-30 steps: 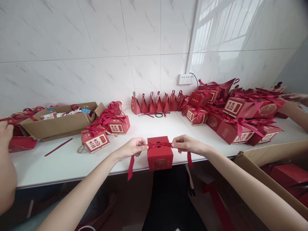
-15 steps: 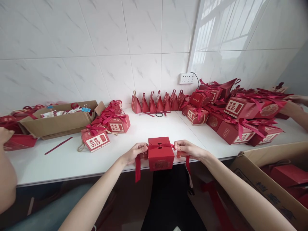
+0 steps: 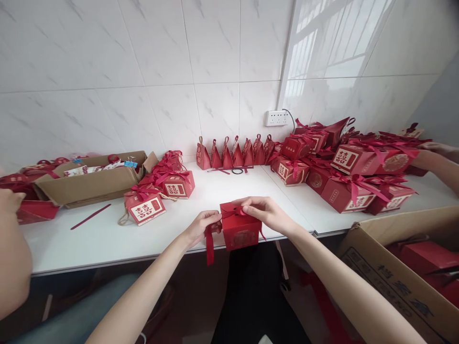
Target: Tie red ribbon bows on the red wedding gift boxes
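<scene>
A red gift box (image 3: 241,235) stands at the table's front edge, between my two hands. Red ribbon (image 3: 210,248) runs over its lid, and one tail hangs down on the left. My left hand (image 3: 204,227) is closed on that ribbon beside the box's left side. Over the lid, my right hand (image 3: 263,210) pinches the ribbon near the middle, with a short tail showing at the box's right edge. My right fingers partly cover the top of the lid.
Finished-looking red boxes with bows (image 3: 347,191) are piled at the right. A cardboard carton (image 3: 86,188) and boxes sit left; a larger carton (image 3: 373,282) stands front right. Triangular boxes (image 3: 236,155) line the wall. Other people's arms (image 3: 439,162) reach in at both sides.
My right hand has moved left from beside the box to over the lid, bringing its ribbon end to the middle. My left hand keeps its hold on the left side.
</scene>
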A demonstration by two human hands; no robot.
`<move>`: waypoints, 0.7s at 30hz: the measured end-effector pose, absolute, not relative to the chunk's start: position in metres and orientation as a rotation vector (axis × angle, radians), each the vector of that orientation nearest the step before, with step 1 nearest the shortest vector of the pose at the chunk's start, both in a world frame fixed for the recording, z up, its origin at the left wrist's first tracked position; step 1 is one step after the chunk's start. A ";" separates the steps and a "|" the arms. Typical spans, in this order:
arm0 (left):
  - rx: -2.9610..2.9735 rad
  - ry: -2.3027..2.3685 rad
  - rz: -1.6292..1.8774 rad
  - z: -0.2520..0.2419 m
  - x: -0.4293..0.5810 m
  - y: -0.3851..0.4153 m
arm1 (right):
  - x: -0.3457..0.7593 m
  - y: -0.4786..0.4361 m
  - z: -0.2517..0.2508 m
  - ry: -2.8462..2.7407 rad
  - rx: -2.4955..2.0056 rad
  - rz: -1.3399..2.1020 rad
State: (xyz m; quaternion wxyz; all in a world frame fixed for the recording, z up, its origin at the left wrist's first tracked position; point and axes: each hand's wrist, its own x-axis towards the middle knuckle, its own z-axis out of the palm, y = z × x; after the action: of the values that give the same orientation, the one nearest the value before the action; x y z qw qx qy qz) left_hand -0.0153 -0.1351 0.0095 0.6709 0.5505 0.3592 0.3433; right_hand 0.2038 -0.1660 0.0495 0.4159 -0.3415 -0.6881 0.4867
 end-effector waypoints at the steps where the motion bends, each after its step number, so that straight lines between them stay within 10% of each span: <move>1: 1.233 0.816 0.757 0.010 -0.016 -0.135 | 0.196 -0.165 0.049 -1.715 -0.870 1.189; 21: 2.371 1.271 0.187 0.101 -0.015 -0.143 | 0.177 -0.149 0.038 -1.613 -1.088 0.906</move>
State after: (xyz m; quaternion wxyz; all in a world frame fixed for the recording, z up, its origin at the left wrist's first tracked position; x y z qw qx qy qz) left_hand -0.0150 -0.1433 0.1009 0.2207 0.8575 0.4598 0.0677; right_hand 0.1773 -0.1491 0.0377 0.4776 -0.4453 -0.6604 0.3708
